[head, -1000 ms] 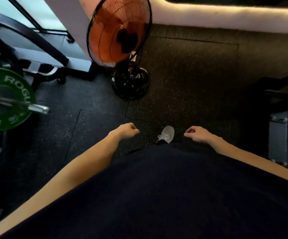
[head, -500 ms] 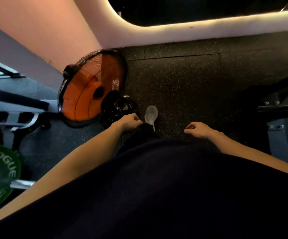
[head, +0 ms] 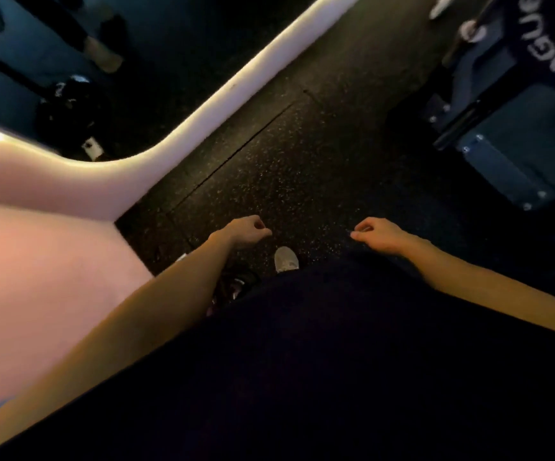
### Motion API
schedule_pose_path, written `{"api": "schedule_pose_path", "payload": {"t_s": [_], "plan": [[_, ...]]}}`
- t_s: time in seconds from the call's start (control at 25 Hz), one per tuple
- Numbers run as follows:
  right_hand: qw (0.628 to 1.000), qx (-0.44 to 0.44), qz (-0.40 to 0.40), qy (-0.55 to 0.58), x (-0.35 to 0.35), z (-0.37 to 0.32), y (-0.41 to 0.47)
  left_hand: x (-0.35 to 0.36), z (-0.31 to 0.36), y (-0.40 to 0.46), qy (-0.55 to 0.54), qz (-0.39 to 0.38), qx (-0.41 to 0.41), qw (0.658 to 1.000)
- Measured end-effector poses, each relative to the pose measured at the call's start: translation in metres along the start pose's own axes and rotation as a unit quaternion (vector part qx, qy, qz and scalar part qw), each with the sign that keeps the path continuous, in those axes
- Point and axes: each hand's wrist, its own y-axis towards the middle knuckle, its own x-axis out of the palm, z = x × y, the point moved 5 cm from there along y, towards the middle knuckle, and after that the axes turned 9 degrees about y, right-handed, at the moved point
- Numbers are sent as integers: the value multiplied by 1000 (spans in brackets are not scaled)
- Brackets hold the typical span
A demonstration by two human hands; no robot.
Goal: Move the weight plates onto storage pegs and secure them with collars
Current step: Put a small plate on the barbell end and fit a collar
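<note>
Dark shirt (head: 335, 377) fills the bottom. Just past it, left hand (head: 247, 229) and right hand (head: 377, 232) hang loosely curled, both holding nothing, a pale shoe (head: 286, 259) between them on speckled black floor (head: 286, 168). Weight plates? Only a dark one (head: 550, 51) (partial white lettering) far upper right by the grey rack frame (head: 508, 161), well apart from both hands.

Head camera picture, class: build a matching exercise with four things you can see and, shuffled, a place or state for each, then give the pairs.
Things:
1. left hand
2. right hand
3. grey shoe
4. rubber floor

Descriptions:
A. black, speckled
B. loosely curled, holding nothing, on the wall side
C. below and between the hands, on the floor
D. loosely curled, holding nothing, on the rack side

Pairs: 1-B, 2-D, 3-C, 4-A
</note>
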Motion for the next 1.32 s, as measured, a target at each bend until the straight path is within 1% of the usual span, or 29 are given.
{"api": "schedule_pose_path", "payload": {"t_s": [0.16, 0.32, 0.4, 0.52, 0.6, 0.76, 0.84, 0.92, 1.0, 1.08, 1.2, 1.32], "plan": [[994, 39, 46, 94, -26, 21, -2, -39, 54, 45, 121, -20, 67, 990], [985, 59, 58, 149, -54, 57, -6, -47, 129, 71, 190, -29, 125, 973], [979, 81, 62, 175, -62, 74, -11, -47, 156, 80, 220, -35, 140, 965], [957, 101, 104, 253, -62, 94, -23, -48, 191, 86, 269, -56, 172, 946], [929, 129, 141, 317, -57, 106, -31, -53, 211, 90, 294, -61, 199, 933], [887, 150, 213, 381, -60, 113, -45, -80, 249, 92, 301, -60, 244, 920], [873, 147, 252, 392, -79, 111, -53, -104, 282, 93, 299, -40, 273, 914], [865, 131, 281, 394, -106, 103, -61, -132, 317, 87, 289, -4, 297, 910], [861, 111, 320, 379, -142, 95, -73, -161, 356, 73, 266, 39, 329, 905], [855, 83, 371, 353, -185, 85, -92, -191, 395, 53, 238, 77, 374, 893], [837, 42, 443, 319, -256, 71, -133, -243, 456, 9, 207, 149, 450, 856], [816, 4, 506, 280, -321, 57, -177, -292, 504, -41, 174, 220, 502, 818]]}}
